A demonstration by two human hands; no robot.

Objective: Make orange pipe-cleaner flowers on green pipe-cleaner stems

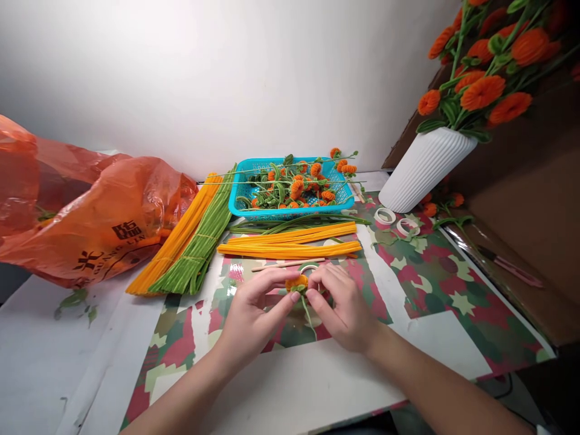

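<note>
A small orange-yellow pipe-cleaner flower (296, 283) with green fuzzy parts at its base is between my hands, above the middle of the mat. My left hand (258, 311) pinches it from the left, the thumb at the green base. From the right, my right hand (344, 308) has its fingers closed at the flower's green edge; exactly what lies between those fingertips is partly hidden. A thin green stem (309, 317) hangs down toward me. Just behind the hands lie a white ring of tape (310, 267) and a thin wooden stick (290, 263).
Beyond are yellow pipe cleaners (290, 249) and a blue basket (233, 202) of orange flowers. Yellow and green bundles (194, 260) lie left, beside an orange plastic bag (104, 223). Right stand a white vase (426, 169) with flowers, tape rolls (408, 228) and a pink-handled cutter (516, 270).
</note>
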